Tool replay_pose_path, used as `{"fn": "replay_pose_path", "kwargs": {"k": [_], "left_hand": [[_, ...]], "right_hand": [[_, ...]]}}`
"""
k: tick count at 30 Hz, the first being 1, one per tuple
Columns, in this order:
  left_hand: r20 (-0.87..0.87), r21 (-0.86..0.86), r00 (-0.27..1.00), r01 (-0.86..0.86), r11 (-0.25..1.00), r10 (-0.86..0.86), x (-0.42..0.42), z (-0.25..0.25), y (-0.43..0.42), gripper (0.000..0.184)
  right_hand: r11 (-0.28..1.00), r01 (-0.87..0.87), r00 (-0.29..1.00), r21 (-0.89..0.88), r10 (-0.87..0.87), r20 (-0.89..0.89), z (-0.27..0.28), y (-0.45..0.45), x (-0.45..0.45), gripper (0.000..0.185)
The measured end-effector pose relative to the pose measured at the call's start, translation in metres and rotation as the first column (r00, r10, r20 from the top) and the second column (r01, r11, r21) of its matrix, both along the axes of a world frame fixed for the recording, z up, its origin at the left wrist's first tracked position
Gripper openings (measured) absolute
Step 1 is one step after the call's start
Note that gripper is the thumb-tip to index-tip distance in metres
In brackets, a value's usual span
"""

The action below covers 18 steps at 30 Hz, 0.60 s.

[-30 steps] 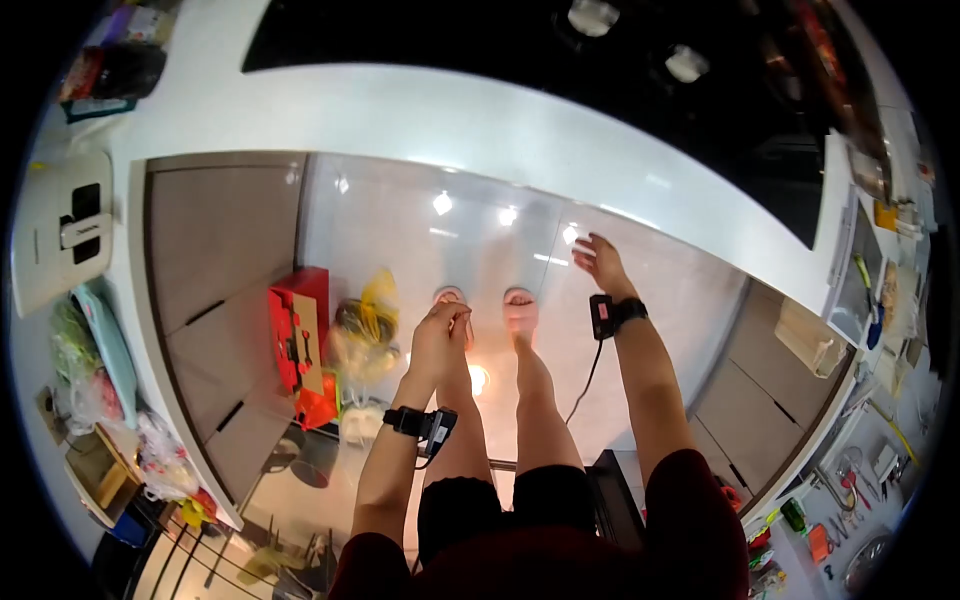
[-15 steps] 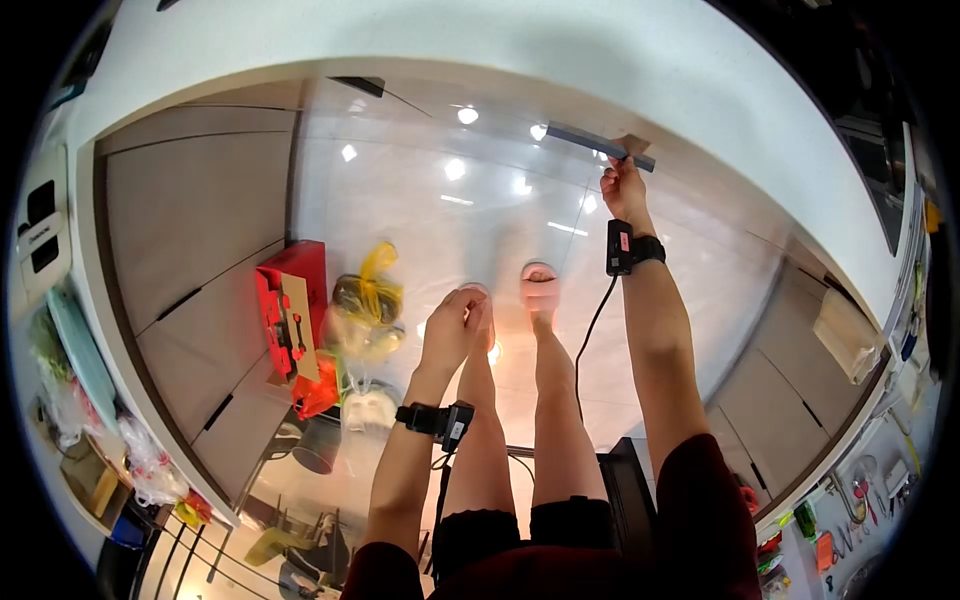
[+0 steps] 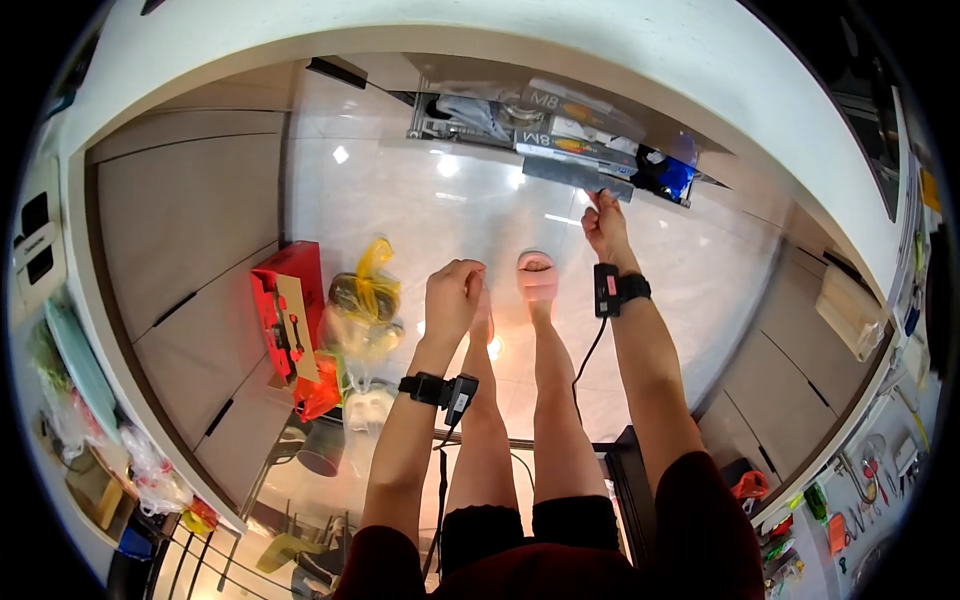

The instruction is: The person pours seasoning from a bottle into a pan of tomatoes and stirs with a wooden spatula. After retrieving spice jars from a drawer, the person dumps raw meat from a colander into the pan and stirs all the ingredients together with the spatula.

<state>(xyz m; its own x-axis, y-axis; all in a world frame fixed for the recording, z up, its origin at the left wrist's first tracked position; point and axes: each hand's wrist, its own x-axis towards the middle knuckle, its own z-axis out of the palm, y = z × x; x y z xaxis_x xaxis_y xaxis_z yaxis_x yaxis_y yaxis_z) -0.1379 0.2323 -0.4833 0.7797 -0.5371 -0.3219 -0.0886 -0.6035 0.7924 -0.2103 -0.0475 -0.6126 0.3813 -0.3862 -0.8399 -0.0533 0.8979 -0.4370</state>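
In the head view, a drawer stands pulled out under the white counter, ahead of the person's feet. The right hand has its fingers curled at the right end of the drawer's grey handle, gripping it. Inside the drawer, a box marked M8 lies just behind the handle, with something blue to its right and a pale cloth to its left. The left hand hangs above the legs, well apart from the drawer, fingers folded in; whether anything is inside them I cannot tell. A red box and a yellow bag stand on the floor to the left.
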Motion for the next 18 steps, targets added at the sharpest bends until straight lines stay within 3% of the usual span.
{"fn": "replay_pose_path", "kwargs": {"k": [1, 3, 5, 7, 8, 10, 12, 14, 16, 18], "left_hand": [[-0.003, -0.002, 1.000, 0.000, 1.000, 0.000, 0.001, -0.001, -0.001, 0.016], [0.201, 0.055, 0.976, 0.071, 0.996, -0.081, 0.002, -0.003, -0.003, 0.018], [0.243, 0.059, 0.968, 0.046, 0.997, -0.059, 0.002, -0.008, -0.005, 0.021], [0.285, 0.064, 0.958, 0.021, 0.998, -0.038, 0.001, -0.014, -0.006, 0.023], [0.295, 0.101, 0.955, 0.010, 0.995, -0.039, 0.002, -0.017, -0.005, 0.028], [0.301, 0.137, 0.953, -0.008, 0.990, -0.035, 0.002, -0.026, 0.000, 0.033], [0.334, 0.222, 0.938, 0.020, 0.975, -0.095, 0.004, -0.032, 0.003, 0.048], [0.354, 0.246, 0.928, 0.027, 0.969, -0.116, 0.005, -0.038, 0.005, 0.053], [0.373, 0.270, 0.918, 0.032, 0.962, -0.136, 0.005, -0.045, 0.007, 0.057], [0.367, 0.374, 0.919, -0.002, 0.928, -0.146, 0.001, -0.054, 0.011, 0.063]], "right_hand": [[1.000, 0.001, 0.999, 0.008, -0.001, -0.037, 0.002, 0.006, -0.007, 0.015], [0.999, -0.031, 0.996, 0.020, 0.033, -0.086, 0.009, 0.017, -0.022, 0.017], [0.998, -0.068, 0.991, 0.011, 0.069, -0.111, 0.021, 0.026, -0.035, 0.018], [0.965, -0.262, 0.935, -0.007, 0.252, -0.248, 0.035, 0.033, -0.046, 0.021], [0.964, -0.264, 0.934, -0.006, 0.254, -0.250, 0.039, 0.034, -0.051, 0.021], [0.900, -0.426, 0.870, 0.094, 0.436, -0.230, 0.038, 0.032, -0.068, 0.025], [0.882, -0.461, 0.847, 0.097, 0.469, -0.250, 0.037, 0.034, -0.080, 0.027], [0.794, -0.576, 0.742, 0.196, 0.608, -0.284, 0.040, 0.034, -0.090, 0.030], [0.765, -0.618, 0.695, 0.184, 0.640, -0.327, 0.050, 0.035, -0.096, 0.034], [0.603, -0.759, 0.545, 0.246, 0.794, -0.268, 0.061, 0.030, -0.099, 0.039]]}}
